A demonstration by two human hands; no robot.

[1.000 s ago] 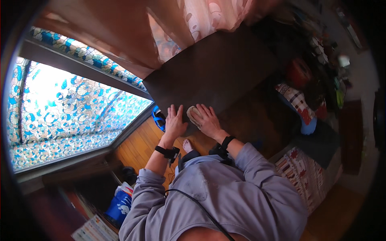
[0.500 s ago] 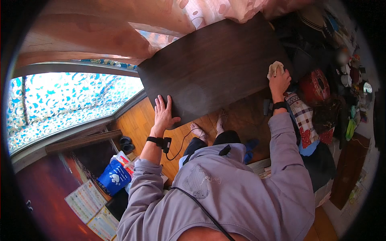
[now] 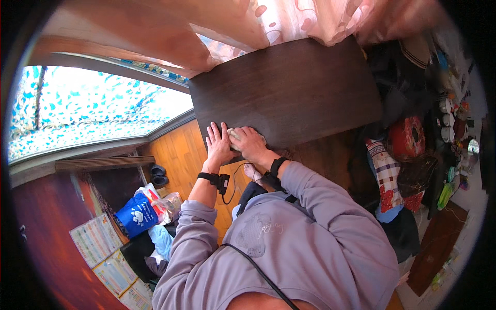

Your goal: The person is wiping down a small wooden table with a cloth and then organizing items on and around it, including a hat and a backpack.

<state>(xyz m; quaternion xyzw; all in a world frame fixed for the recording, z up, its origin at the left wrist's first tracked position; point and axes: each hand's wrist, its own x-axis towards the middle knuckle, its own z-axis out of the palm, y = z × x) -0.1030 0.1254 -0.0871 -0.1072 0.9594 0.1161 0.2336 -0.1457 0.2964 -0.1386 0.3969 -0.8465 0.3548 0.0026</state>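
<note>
A dark brown wooden tabletop [image 3: 294, 88] stretches out in front of me, with faint grain across it. My left hand [image 3: 219, 147] lies on its near left corner, fingers extended and spread a little. Right beside it, my right hand [image 3: 250, 144] presses a pale beige cloth [image 3: 234, 138] against the surface. Much of the cloth is hidden beneath the right hand. The two hands are close together, nearly touching.
Pink curtains [image 3: 330, 23] hang along the table's far edge. A patterned window [image 3: 98, 103] lies to the left. A blue bag [image 3: 137, 214] and black shoes [image 3: 158, 175] are on the lower left. Checked fabric [image 3: 385, 170] and a red round object [image 3: 406, 138] sit at right.
My right hand has swept the cloth from the table's right end to the near left corner, beside my left hand. My left hand stays on that corner.
</note>
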